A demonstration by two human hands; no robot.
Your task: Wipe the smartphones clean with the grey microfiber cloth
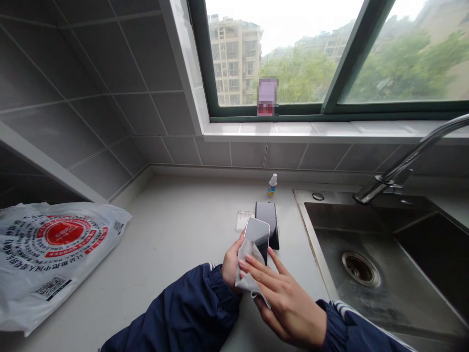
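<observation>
My left hand (230, 264) is closed around a white-edged smartphone (258, 229), its dark screen facing up and tilted toward me. Over the lower part of that screen lies a thin grey cloth (249, 250). My right hand (287, 299) presses the cloth against the glass with its fingers stretched out, and a fold hangs below between hand and phone. Just behind, a second dark phone (270, 215) lies on the counter, partly covered by the held one. Beside it rests a clear phone case (243, 220). A small white spray bottle (271, 186) stands upright farther back.
On the right, a steel sink (311, 244) is set into the white counter (176, 234), with a chrome faucet (381, 181) arching over it. A white plastic bag (69, 259) with red print lies at the left. Tiled wall and a window sill (300, 129) bound the back.
</observation>
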